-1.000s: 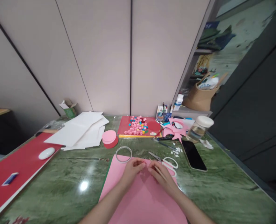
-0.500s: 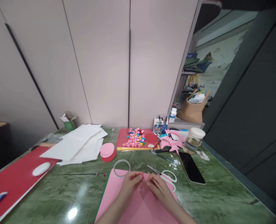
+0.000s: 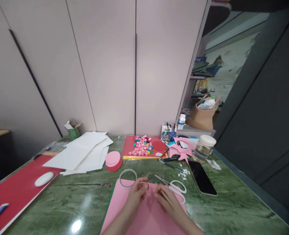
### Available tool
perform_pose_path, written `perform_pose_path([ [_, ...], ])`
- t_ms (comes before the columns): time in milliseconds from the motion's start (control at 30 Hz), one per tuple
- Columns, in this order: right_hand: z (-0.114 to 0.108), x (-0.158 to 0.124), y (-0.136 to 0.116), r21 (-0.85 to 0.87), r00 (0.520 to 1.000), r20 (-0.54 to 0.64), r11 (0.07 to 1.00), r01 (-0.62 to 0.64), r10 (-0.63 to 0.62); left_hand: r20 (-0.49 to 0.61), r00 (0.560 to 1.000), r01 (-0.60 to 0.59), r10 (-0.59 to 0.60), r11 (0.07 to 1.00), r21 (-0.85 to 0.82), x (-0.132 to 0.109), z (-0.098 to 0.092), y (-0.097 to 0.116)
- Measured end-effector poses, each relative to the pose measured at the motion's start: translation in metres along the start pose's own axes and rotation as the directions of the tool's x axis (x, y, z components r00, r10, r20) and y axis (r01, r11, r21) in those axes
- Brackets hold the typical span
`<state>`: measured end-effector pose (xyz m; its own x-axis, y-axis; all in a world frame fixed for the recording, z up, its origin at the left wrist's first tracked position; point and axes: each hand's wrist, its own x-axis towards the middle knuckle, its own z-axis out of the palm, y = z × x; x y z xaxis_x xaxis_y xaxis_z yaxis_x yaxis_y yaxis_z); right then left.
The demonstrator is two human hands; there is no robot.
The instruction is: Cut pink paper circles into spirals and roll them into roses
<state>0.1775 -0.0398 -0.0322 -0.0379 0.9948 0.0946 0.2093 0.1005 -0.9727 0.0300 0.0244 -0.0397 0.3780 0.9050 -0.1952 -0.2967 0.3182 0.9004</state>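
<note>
Over the pink sheets (image 3: 144, 218), my left hand (image 3: 137, 192) pinches a small red curled strip (image 3: 147, 186) between thumb and fingers, its index finger raised. The strip looks like paper. My right hand (image 3: 165, 197) is closed just to the right of it, fingertips together. Whatever it may hold is too small to make out. White-handled scissors (image 3: 177, 189) lie beside my right hand, blades pointing to the back left. A roll of tape (image 3: 128, 178) lies at the sheets' far left corner, near my left hand.
Pink and red paper discs (image 3: 113, 161) lie behind the tape. Further back, many small pink, blue and yellow pieces (image 3: 142, 147) are heaped on a red sheet. To the right are pink paper offcuts (image 3: 180, 150), a phone (image 3: 202, 178) and a lidded jar (image 3: 204, 148); white paper (image 3: 78, 151) lies left.
My left index finger has lifted off the pinch, and the red curl shows more clearly. My right hand stays closed in nearly the same place. The view has shifted slightly.
</note>
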Motion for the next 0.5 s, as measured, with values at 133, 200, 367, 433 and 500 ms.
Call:
perform_pose_path([
  [133, -0.0002, 0.0000, 0.0007, -0.001, 1.000, 0.013, 1.000, -0.013, 0.013, -0.005, 1.000, 0.009, -0.009, 1.000, 0.008, -0.0026, 0.0008, 0.0052],
  [200, -0.0001, -0.0001, 0.0015, 0.001, 1.000, 0.016, 1.000, -0.014, 0.014, -0.003, 1.000, 0.005, -0.005, 1.000, -0.009, -0.0028, 0.0009, 0.0067],
  [367, 0.0001, -0.0007, 0.0015, 0.011, 1.000, 0.019, 1.000, -0.013, 0.013, -0.025, 0.999, 0.025, -0.027, 0.995, -0.097, -0.0026, 0.0040, 0.0056],
  [433, 0.0000, -0.0009, 0.0011, 0.000, 1.000, 0.011, 1.000, -0.009, 0.009, -0.016, 0.998, 0.060, -0.063, 0.989, -0.138, -0.0035, 0.0066, 0.0044],
  [500, 0.0000, -0.0010, 0.0008, -0.001, 1.000, 0.013, 1.000, -0.022, 0.022, 0.015, 0.997, 0.075, -0.073, 0.984, -0.164, -0.0050, 0.0087, 0.0033],
])
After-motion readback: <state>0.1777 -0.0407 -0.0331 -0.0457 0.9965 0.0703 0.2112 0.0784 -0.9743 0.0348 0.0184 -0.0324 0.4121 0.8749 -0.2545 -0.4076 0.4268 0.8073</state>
